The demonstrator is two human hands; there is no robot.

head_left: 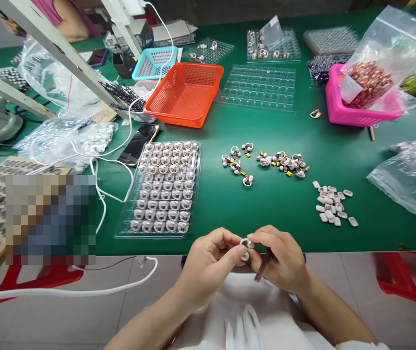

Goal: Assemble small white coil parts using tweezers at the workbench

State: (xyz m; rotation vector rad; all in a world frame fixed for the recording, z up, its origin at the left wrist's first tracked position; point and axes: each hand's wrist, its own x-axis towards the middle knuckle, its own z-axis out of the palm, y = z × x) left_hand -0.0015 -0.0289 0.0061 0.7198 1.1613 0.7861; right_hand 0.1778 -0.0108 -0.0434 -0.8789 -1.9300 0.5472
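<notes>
Near the table's front edge, my left hand (213,265) is closed, pinching a small white C-shaped clip-on earbud (244,242) between thumb and fingers. Fingertips of my right hand (280,257) press on the same earbud from the other side. A slim dark tool (263,266), perhaps tweezers, is tucked in my right hand and points down. Ahead lie earbuds with yellow tabs, in a left cluster (235,163) and a right cluster (284,163). Small white oval caps (334,204) are scattered to the right. A clear tray (164,187) with rows of white earbud pieces sits to the left.
Behind stand an orange basket (188,92), a turquoise basket (154,63), a clear compartment tray (261,87) and a pink basket (361,114) with bagged copper-coloured parts. A phone (139,144) and white cable (111,195) lie left. Another person's arm (69,22) shows at top left.
</notes>
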